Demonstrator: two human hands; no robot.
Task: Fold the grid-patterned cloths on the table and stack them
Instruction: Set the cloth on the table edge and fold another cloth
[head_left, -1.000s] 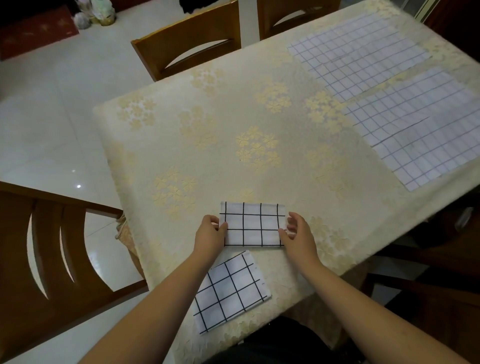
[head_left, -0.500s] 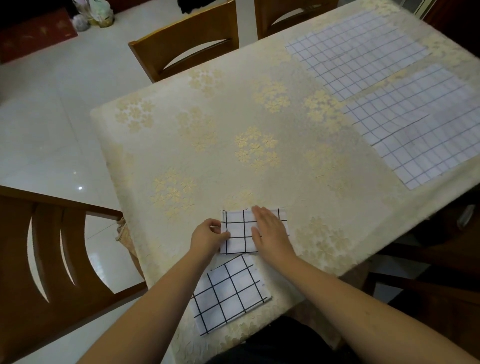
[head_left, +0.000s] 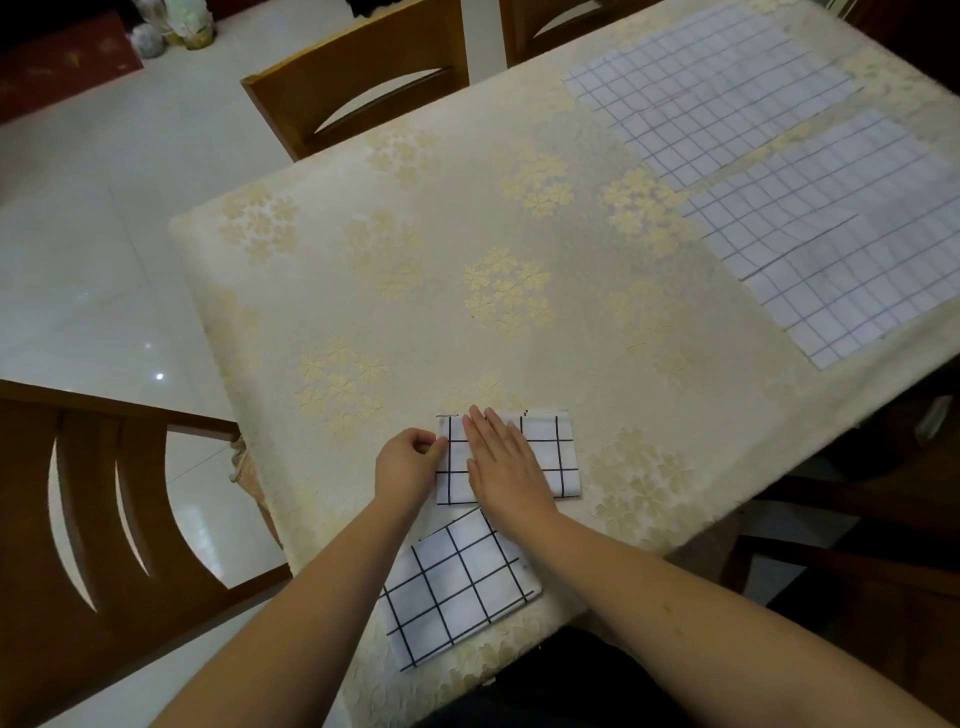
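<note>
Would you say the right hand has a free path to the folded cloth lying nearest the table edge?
Probably yes: the right hand lies flat just beyond that folded cloth, with nothing between them.

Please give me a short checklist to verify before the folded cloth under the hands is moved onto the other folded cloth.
1. Right hand lies flat on the folded cloth, pressing it: ok.
2. Left hand pinches the cloth's left edge: ok.
3. Cloth edges aligned: the right and near edges look even, but the hands hide the rest: cannot tell.
4. Second folded cloth lies flat near the table edge, ready as a base: ok.
5. Second cloth squared with the first: it is turned at an angle: not ok.
6. All cloths folded: two unfolded cloths lie at the far right: not ok.
</note>
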